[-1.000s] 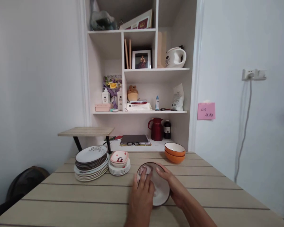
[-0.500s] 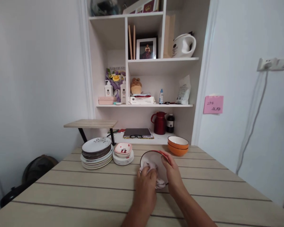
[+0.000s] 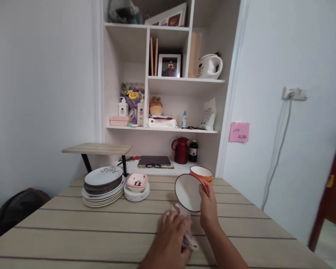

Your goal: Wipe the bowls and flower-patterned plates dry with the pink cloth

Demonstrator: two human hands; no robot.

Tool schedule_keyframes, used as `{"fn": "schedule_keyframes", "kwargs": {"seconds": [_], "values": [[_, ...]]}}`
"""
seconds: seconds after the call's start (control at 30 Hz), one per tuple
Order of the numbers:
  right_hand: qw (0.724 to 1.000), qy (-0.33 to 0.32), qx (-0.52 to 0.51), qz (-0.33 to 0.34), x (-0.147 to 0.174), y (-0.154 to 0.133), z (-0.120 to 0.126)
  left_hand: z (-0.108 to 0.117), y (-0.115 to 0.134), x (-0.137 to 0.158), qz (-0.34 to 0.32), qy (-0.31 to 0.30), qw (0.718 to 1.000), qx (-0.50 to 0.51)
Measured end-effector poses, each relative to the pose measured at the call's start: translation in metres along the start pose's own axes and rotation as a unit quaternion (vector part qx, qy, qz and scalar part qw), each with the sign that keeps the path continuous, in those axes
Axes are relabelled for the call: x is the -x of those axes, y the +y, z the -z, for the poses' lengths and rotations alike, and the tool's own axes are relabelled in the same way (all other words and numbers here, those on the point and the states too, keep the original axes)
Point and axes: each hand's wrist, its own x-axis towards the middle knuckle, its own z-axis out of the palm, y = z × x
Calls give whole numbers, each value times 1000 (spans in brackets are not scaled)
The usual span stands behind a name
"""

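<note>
My right hand [image 3: 208, 207] grips a bowl [image 3: 188, 192] by its right side. The bowl is tilted so its pale inside with a dark rim faces me; a bit of its red-orange outside shows by the fingers. My left hand [image 3: 175, 229] is closed on a crumpled pale pink cloth [image 3: 189, 239], low over the table and apart from the bowl. Just behind the held bowl stand stacked orange bowls [image 3: 201, 172] with white insides, partly hidden by it.
On the wooden table [image 3: 100, 231], a tall stack of plates [image 3: 103, 186] stands left, beside small dishes [image 3: 137, 183] on white saucers. A small raised shelf [image 3: 98, 148] is behind the plates. Farther back are a laptop [image 3: 155, 161], a red thermos jug [image 3: 181, 150] and a dark bottle [image 3: 193, 151].
My left hand has drawn the cloth out of the bowl and down toward me. The bowl, in my right hand, is now raised with its inside uncovered. The view has turned slightly right.
</note>
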Motion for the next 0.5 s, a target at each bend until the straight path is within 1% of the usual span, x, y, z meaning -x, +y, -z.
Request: {"fn": "schedule_keyframes", "kwargs": {"seconds": [0.07,0.13,0.17,0.23,0.27,0.3,0.37,0.4,0.43,0.47,0.5], "values": [[998,32,-35,-39,-4,-1,5,4,-1,1,-44,-6,999,-21],[992,36,-78,-88,-4,-7,8,8,-3,3,-73,1,996,-41],[988,34,-99,-114,-3,-10,8,10,-5,4,-76,11,996,-47],[978,27,-135,-159,0,-18,7,13,-7,5,-55,54,996,-53],[973,23,-147,-177,3,-21,6,15,-9,5,-35,91,993,-63],[968,16,-156,-193,6,-25,4,16,-10,4,-14,139,987,-80],[960,-12,-169,-223,13,-31,-1,17,-10,0,18,231,962,-142],[955,-30,-173,-238,18,-33,-5,18,-10,-2,25,263,948,-178],[949,-50,-177,-255,23,-35,-8,19,-10,-4,26,277,936,-214],[942,-72,-181,-273,29,-36,-12,19,-10,-6,23,276,929,-246],[934,-96,-184,-291,35,-37,-17,19,-11,-7,20,260,926,-275]]}}
